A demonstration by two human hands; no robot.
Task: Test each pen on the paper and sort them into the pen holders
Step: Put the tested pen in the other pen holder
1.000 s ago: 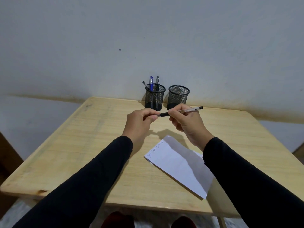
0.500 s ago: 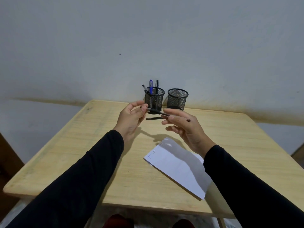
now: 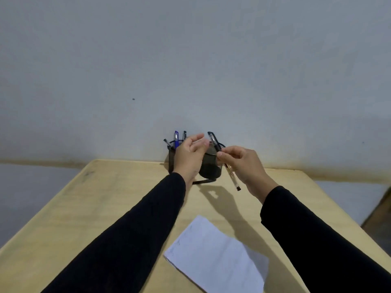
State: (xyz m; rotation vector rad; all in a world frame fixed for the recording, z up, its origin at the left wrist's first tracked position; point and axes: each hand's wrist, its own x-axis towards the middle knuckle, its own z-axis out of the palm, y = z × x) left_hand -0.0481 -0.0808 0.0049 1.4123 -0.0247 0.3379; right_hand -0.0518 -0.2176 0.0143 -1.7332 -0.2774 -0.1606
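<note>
Where both hands gripped one capped pen a second ago, the left hand (image 3: 189, 157) has since let go, fingers loosely curled and empty before the left holder (image 3: 171, 159). Right hand (image 3: 243, 163) pinches the pen (image 3: 224, 161), tilted, just over the right holder (image 3: 210, 166). Paper (image 3: 215, 256) lies near. Judgement: sorting appears imminent.

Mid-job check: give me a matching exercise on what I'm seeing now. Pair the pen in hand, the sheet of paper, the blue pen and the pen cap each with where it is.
Things:
1. clear pen
2. paper
3. blue pen
4. pen cap

Places:
A. lying on the table in front of the holders
B. standing in the left holder
C. pinched in the right hand
D. flat on the table's near part

Pairs: 1-C, 2-D, 3-B, 4-A
</note>
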